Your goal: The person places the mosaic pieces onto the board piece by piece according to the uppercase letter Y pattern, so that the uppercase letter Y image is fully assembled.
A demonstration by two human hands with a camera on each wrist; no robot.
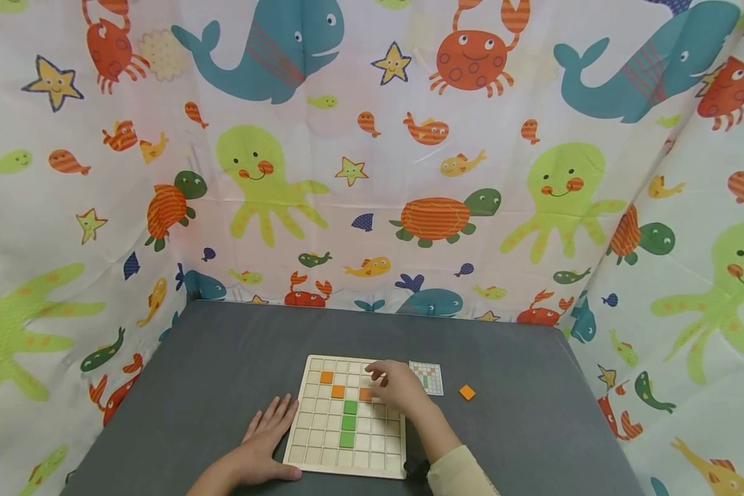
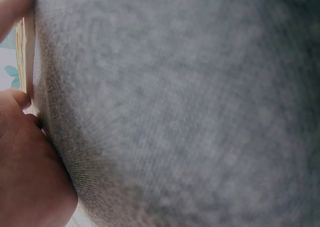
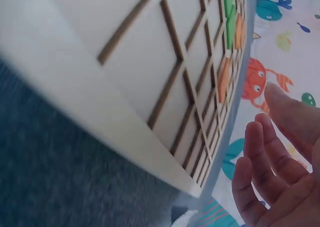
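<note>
A pale wooden grid board [image 1: 319,456] lies on the dark grey table. Three green square tiles [image 1: 349,422] stand in a column in its cells, with orange tiles above: one at upper left [image 1: 326,377], one nearer the middle [image 1: 337,391], one to the right [image 1: 365,394]. My left hand [image 1: 262,441] rests on the table with fingers spread, fingertips and thumb touching the board's left edge and lower corner. Over the board's upper right, beside the right orange tile, my right hand [image 1: 399,389] hovers. Its loosely bent fingers [image 3: 272,152] hold nothing visible in the right wrist view.
A small printed pattern card [image 1: 432,380] lies behind the right hand, partly covered by it. Right of the card is a loose orange tile [image 1: 467,392]. A curtain [image 1: 372,193] with sea animals surrounds the table's back and sides.
</note>
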